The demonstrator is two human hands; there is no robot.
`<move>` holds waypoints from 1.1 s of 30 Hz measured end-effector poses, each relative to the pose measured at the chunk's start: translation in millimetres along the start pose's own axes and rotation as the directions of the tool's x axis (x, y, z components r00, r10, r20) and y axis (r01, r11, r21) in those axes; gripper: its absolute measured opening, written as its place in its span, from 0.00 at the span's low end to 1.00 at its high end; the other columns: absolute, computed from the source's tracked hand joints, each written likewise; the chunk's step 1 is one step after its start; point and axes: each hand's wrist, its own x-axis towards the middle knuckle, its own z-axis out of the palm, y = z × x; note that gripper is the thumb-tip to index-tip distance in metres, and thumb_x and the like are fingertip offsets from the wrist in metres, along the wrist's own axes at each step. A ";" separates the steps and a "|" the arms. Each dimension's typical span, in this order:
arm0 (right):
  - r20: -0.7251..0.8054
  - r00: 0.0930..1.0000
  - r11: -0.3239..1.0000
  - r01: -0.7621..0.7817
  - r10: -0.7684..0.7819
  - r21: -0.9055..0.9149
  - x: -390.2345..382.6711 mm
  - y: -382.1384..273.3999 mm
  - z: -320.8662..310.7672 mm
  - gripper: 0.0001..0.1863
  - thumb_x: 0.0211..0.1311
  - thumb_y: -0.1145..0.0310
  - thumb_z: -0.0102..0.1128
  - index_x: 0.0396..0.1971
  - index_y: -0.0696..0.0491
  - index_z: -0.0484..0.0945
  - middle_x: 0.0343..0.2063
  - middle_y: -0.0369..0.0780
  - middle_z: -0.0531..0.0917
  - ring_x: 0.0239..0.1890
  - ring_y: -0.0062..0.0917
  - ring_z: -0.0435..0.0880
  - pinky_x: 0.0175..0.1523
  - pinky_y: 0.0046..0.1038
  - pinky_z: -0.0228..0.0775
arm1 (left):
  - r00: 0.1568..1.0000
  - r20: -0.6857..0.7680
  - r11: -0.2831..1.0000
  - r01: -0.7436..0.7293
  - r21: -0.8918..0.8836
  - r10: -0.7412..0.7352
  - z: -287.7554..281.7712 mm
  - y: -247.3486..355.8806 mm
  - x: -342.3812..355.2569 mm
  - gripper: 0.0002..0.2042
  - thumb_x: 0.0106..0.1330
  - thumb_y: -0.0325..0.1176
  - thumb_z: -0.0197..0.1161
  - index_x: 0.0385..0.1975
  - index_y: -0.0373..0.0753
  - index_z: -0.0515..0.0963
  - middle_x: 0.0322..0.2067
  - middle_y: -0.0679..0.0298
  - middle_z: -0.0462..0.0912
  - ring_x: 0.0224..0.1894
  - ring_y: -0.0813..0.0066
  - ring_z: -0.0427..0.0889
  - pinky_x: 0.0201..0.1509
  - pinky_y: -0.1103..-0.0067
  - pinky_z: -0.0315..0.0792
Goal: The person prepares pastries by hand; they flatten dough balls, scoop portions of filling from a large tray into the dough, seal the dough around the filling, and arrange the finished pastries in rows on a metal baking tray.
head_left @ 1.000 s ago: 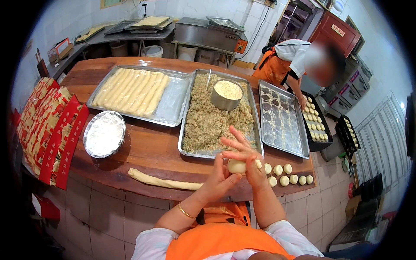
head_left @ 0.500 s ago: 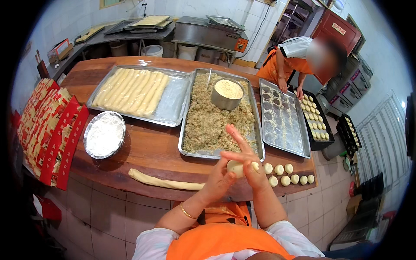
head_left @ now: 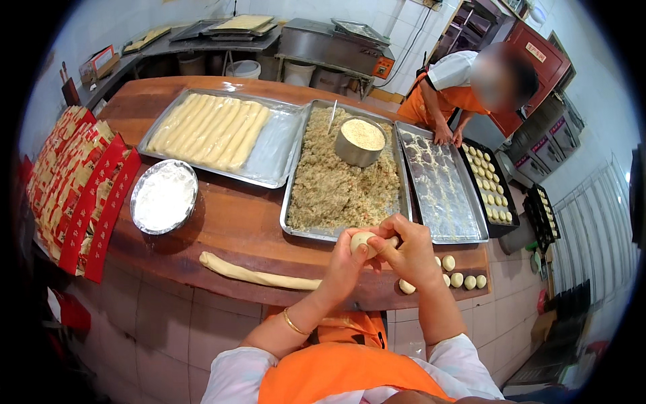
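Note:
My left hand (head_left: pixel 346 259) and my right hand (head_left: pixel 407 246) are closed round a pale dough ball (head_left: pixel 362 240), with the right fingers pinching at its side. Below and to the left lies a long dough rope (head_left: pixel 259 273) on the wooden table (head_left: pixel 229 222). Several small round dough pieces (head_left: pixel 456 279) sit at the right front edge, partly behind my right arm. Just beyond my hands is a metal tray of crumbly filling (head_left: pixel 336 202), holding a round steel container (head_left: pixel 360 153) of pale yellow crumbs.
Left are a flour bowl (head_left: pixel 163 195) and red packets (head_left: pixel 74 195); behind is a tray of dough rolls (head_left: pixel 202 131). A co-worker (head_left: pixel 447 91) in orange leans over a steel tray (head_left: pixel 441 202) and a black tray of dough rounds (head_left: pixel 496 215). Metal racks (head_left: pixel 579 236) stand far right.
My right hand's raised, spread fingers have come down and curled round the dough. The co-worker's hands have moved closer together at the steel tray. The view has shifted slightly.

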 end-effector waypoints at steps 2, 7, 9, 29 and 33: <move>0.089 0.995 0.997 -0.048 0.043 0.062 3.6 -1.6 -8.8 0.11 0.54 0.71 0.73 0.32 0.56 0.78 0.22 0.39 0.80 0.21 0.23 0.78 0.29 0.23 0.71 | 0.999 -0.025 0.998 0.020 -0.061 -0.022 0.2 3.3 0.9 0.22 0.75 0.49 0.52 0.57 0.38 0.60 0.43 0.59 0.76 0.35 0.76 0.78 0.33 0.82 0.74; 0.191 0.980 0.994 0.032 -0.051 0.103 9.1 -0.7 -20.5 0.09 0.54 0.74 0.72 0.32 0.57 0.79 0.23 0.37 0.81 0.22 0.18 0.77 0.28 0.21 0.69 | 0.984 0.062 0.928 0.176 -0.330 -0.164 -15.5 6.3 -3.4 0.21 0.77 0.49 0.48 0.62 0.44 0.60 0.44 0.61 0.76 0.32 0.80 0.75 0.29 0.85 0.70; 0.213 0.973 0.991 0.071 -0.093 0.109 10.8 -2.9 -24.6 0.08 0.54 0.75 0.71 0.32 0.57 0.80 0.24 0.37 0.81 0.23 0.18 0.78 0.29 0.21 0.69 | 0.980 0.071 0.920 0.200 -0.336 -0.187 -7.9 23.7 -3.7 0.21 0.78 0.50 0.44 0.62 0.44 0.60 0.40 0.63 0.76 0.29 0.82 0.73 0.26 0.87 0.66; 0.293 0.902 0.946 0.323 -0.318 0.033 14.9 -12.0 -34.0 0.08 0.50 0.82 0.68 0.29 0.56 0.80 0.27 0.40 0.82 0.29 0.31 0.83 0.33 0.29 0.76 | 0.979 0.112 0.975 0.184 -0.128 -0.170 -14.3 19.6 -8.9 0.28 0.78 0.54 0.36 0.61 0.35 0.63 0.37 0.62 0.76 0.33 0.78 0.74 0.34 0.82 0.69; 0.315 0.896 0.946 0.325 -0.313 0.016 11.6 -16.3 -34.1 0.08 0.51 0.82 0.68 0.29 0.55 0.80 0.27 0.39 0.81 0.29 0.32 0.84 0.32 0.28 0.76 | 0.983 0.096 0.975 0.167 -0.146 -0.154 -9.8 17.9 -4.0 0.27 0.79 0.54 0.36 0.61 0.36 0.62 0.40 0.61 0.77 0.37 0.74 0.75 0.40 0.80 0.71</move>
